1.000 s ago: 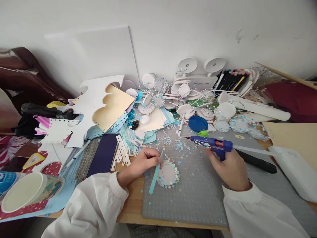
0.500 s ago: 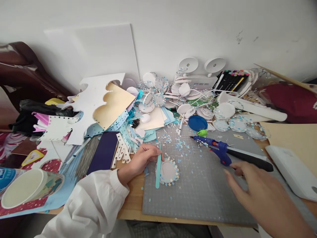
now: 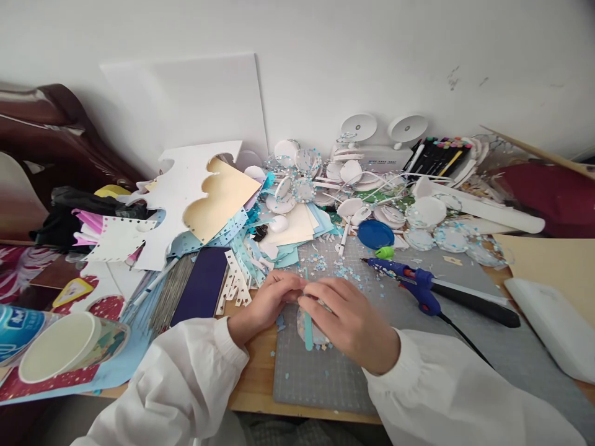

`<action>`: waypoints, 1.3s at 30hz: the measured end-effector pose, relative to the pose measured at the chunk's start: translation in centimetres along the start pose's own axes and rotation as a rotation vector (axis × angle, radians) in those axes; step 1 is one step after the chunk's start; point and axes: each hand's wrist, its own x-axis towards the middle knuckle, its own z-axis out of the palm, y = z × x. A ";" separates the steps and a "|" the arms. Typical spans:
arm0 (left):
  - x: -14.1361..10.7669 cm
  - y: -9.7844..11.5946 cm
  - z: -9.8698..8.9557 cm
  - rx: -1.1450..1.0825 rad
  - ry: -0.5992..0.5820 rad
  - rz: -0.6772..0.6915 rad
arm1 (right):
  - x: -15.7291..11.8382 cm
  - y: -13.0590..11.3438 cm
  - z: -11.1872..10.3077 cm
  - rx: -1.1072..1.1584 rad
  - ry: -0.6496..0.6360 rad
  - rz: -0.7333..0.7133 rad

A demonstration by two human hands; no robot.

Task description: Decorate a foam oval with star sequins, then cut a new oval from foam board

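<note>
A light teal strip (image 3: pixel 308 331) with a rounded end stands over a round white disc (image 3: pixel 320 337) rimmed with tiny pale stars. My left hand (image 3: pixel 269 303) pinches the strip near its upper end. From the other side, my right hand (image 3: pixel 353 319) has its fingers closed on the same upper part, and its knuckles cover much of the disc. Whether the strip touches the disc is hidden. To the right, a blue glue gun (image 3: pixel 404 275) lies on the grey cutting mat (image 3: pixel 344 384), its nozzle close to a small green bell (image 3: pixel 385 252).
Loose star confetti (image 3: pixel 341 269) lies behind my hands. A blue lid (image 3: pixel 375 235), a black-handled knife (image 3: pixel 483 305) and a white device (image 3: pixel 553 328) are farther right. Paper scraps, several decorated discs and markers (image 3: pixel 439 158) crowd the back. A clear tub (image 3: pixel 93 347) stands at left.
My right hand has moved left from beside the glue gun's handle to the strip, meeting my left hand. The glue gun stays on the mat; its cord now shows.
</note>
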 end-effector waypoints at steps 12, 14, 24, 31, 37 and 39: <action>-0.1 -0.3 -0.6 0.174 0.044 0.068 | -3.4 3.3 1.9 0.462 0.464 0.592; -0.1 -0.2 -0.8 0.219 0.063 0.087 | -3.8 3.5 2.1 0.607 0.500 0.751; -0.5 1.2 0.0 0.583 -0.060 0.160 | -3.8 3.4 1.2 0.869 0.529 0.938; -0.3 0.4 -0.8 0.334 0.185 0.255 | -3.7 3.3 1.4 0.803 0.544 0.950; 0.3 0.6 -0.8 0.167 0.363 0.302 | -4.1 3.6 2.9 0.866 0.334 0.819; 0.3 0.7 -0.7 0.163 0.380 0.298 | -4.2 3.7 3.6 0.851 0.226 0.773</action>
